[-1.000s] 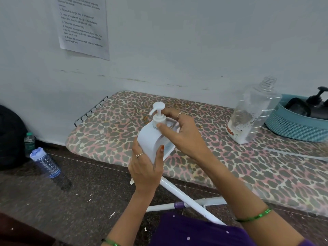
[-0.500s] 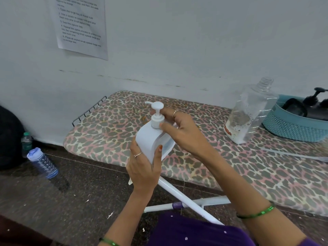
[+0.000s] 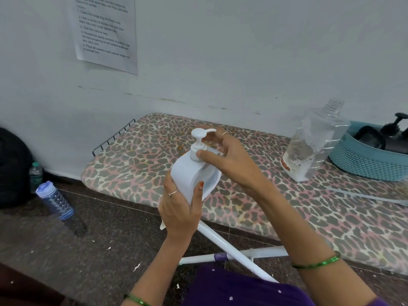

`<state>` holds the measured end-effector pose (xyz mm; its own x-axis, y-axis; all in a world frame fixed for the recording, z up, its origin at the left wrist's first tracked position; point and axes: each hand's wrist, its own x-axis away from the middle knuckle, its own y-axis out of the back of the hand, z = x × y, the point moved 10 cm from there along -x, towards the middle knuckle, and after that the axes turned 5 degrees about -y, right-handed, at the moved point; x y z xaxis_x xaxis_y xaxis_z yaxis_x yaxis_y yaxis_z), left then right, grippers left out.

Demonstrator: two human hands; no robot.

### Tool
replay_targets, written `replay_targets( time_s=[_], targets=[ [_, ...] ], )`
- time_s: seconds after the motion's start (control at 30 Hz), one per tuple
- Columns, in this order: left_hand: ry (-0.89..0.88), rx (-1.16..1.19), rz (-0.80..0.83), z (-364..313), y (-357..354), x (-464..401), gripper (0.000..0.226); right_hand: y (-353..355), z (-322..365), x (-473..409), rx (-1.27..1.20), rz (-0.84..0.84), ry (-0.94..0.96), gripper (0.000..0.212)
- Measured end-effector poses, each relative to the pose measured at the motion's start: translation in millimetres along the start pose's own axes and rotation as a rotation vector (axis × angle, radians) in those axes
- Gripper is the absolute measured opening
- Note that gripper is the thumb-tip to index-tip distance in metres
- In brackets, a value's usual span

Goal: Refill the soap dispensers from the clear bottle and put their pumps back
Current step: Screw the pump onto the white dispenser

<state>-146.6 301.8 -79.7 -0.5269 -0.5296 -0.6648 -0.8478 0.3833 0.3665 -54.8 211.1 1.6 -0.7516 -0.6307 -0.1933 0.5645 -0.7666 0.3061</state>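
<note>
The left hand [image 3: 180,212] grips the white dispenser [image 3: 191,175] from below, held tilted above the ironing board's [image 3: 136,164] near edge. The right hand's fingers [image 3: 205,153] pinch the pump [image 3: 198,143] collar at its upper end, probably screwing it.

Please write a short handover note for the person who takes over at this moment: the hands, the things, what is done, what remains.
Left hand: grips the white soap dispenser off the board.
Right hand: fingers on the white pump collar, which sits in the neck.
Clear bottle: uncapped, nearly empty, upright on the ironing board.
Black dispenser: in the blue basket.
Left: check the pump is tight; the black dispenser's fill is not visible.
</note>
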Motion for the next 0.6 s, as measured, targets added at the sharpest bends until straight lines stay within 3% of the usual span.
replay_targets(
  time_s=[0.2,0.4,0.5,0.6],
  targets=[
    [0.009,0.006,-0.01,-0.6,1.6,-0.4,0.066,9.6,-10.5,-2.6,-0.103,0.013,-0.056,0.027],
    [0.009,0.0,-0.006,0.5,0.8,0.5,0.066,5.2,-3.7,-4.9,-0.006,-0.046,-0.011,0.028],
    [0.011,0.002,-0.002,0.2,0.2,0.8,0.067,1.1,-3.7,-5.4,0.039,0.036,-0.027,0.038],
    [0.009,0.007,-0.013,-1.0,0.9,0.6,0.066,-1.5,-5.3,-3.2,0.022,0.116,-0.067,0.031]
  ],
)
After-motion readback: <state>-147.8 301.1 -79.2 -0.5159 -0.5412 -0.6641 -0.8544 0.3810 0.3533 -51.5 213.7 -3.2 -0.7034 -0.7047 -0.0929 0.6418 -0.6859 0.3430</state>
